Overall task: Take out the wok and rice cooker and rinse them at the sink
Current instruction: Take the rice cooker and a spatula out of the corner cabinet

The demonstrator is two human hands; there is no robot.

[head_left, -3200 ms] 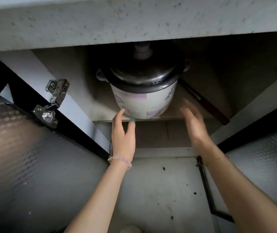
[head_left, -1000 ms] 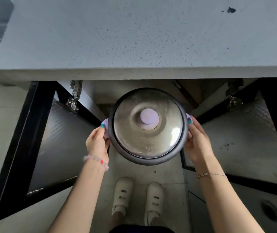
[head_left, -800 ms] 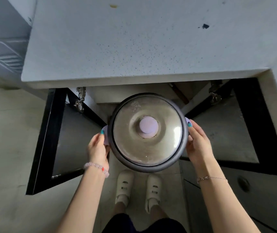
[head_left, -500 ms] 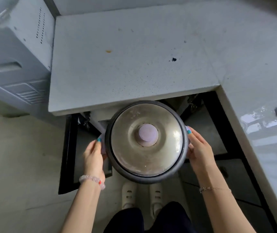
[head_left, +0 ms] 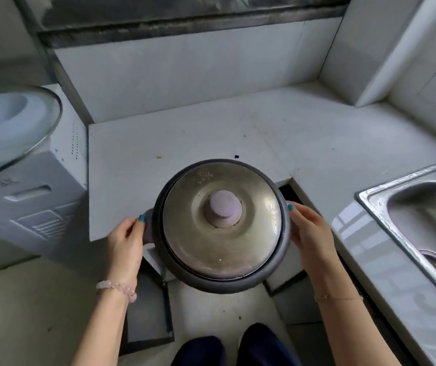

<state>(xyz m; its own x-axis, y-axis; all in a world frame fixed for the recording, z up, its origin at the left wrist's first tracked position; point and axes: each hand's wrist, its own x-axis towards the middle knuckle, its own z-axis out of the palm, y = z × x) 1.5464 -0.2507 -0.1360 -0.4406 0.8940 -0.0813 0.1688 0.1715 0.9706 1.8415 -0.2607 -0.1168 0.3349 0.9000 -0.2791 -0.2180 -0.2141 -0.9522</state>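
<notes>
Far left of frame: white appliance [head_left: 30,180] with a glass lid or dish [head_left: 10,125] on top, nothing visible inside it. Moving right, left hand [head_left: 124,241] wrapped around the left side handle [head_left: 147,225] of the rice cooker [head_left: 221,225]. Cooker dead centre, held up level over the front edge of the countertop [head_left: 185,133], lid [head_left: 222,220] on, so no telling what's inside. Right hand [head_left: 310,233] clamped on the opposite handle, mostly hidden. Two-handed hold probably to keep it level so the loose lid stays put. Far right: steel sink [head_left: 423,207], basin looks empty and dry, drain showing. Wok not in shot.
</notes>
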